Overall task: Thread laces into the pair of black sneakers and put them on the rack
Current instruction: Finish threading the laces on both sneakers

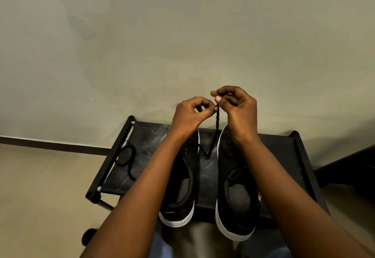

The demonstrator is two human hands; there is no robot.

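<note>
— Pinching the black lace [217,119], are they, both hands at once?

— Yes. The left hand [189,115] has thumb and forefinger closed on the lace's upper end, and the right hand [236,106] grips the same end just beside it, a little higher, its fingers curled in. The two hands all but touch, raised above the toes of the shoes, in front of the wall [142,44].

— And the lace below them?

— It hangs down from the fingers between the two shoes, bends near the rack top and runs across to the eyelets of the left sneaker [183,178]. I cannot tell how many eyelets it passes through; the left forearm covers much of that shoe.

— Where do the shoes stand?

— Both on the dark fabric top of the rack [148,156], side by side, toes toward the wall, heels toward the person. The right sneaker [236,195] is black with a white sole, like its partner, and a lace shows looped across its tongue.

— Anything else on the rack?

— A second black lace [126,159] lies loose in a coil near the rack's left edge, well apart from the shoes. Pale floor [40,186] lies to the left of the rack.
</note>
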